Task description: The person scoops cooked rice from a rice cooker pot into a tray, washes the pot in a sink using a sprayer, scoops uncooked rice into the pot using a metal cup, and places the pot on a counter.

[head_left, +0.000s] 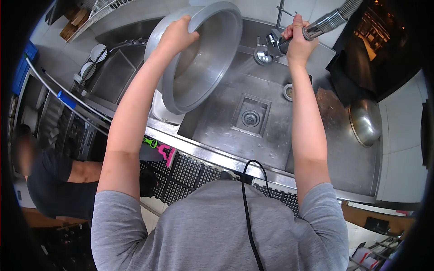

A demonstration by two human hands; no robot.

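My left hand (178, 36) grips the rim of a large grey basin (205, 63), which is tilted on its side over the left part of the sink (217, 117). Its open mouth faces right. My right hand (299, 43) is wrapped round the handle of a spray hose (332, 22), thumb up. The round spray head (263, 55) points left, and a faint spray of water runs from it toward the basin. Below, the square drain (251, 118) lies open in the wet sink floor. A white container (165, 110) is partly hidden under the basin.
A metal bowl (365, 122) leans at the right end of the counter. A small round cup (288, 92) stands by my right forearm. Another sink basin (115, 74) and white dishes (98, 53) are at the left. A person in dark clothes (58, 180) is at lower left.
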